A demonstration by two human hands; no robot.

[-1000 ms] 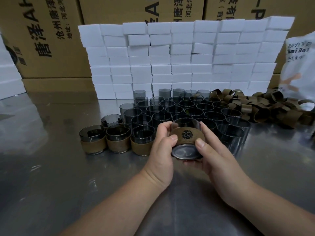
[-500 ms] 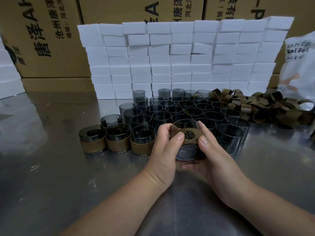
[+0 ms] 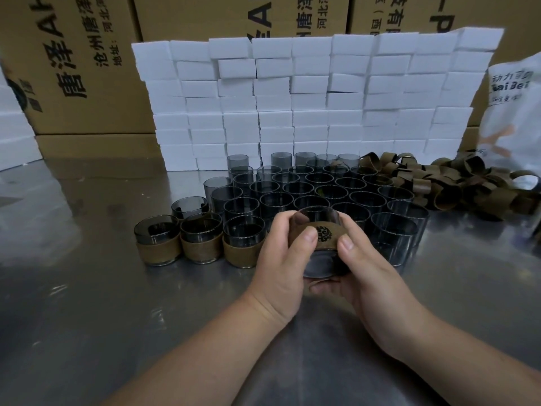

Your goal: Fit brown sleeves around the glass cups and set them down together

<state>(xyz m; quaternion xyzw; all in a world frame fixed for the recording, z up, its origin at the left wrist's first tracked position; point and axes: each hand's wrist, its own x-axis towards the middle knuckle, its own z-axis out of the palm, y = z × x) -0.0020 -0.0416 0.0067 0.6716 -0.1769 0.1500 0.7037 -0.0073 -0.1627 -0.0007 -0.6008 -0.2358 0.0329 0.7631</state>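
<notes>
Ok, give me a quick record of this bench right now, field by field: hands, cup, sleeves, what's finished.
Hands: left hand and right hand both grip one glass cup, thumbs on its sleeve
Sleeve position: nearer the rim, base bare
Finished: three sleeved cups in a row, left
Waiting: bare cups clustered behind
Stock: loose sleeves piled right

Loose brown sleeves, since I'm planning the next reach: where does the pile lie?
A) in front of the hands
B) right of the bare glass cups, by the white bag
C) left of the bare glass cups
B: the pile of loose brown sleeves lies on the table to the right of the bare glass cups, near the white bag.
</notes>
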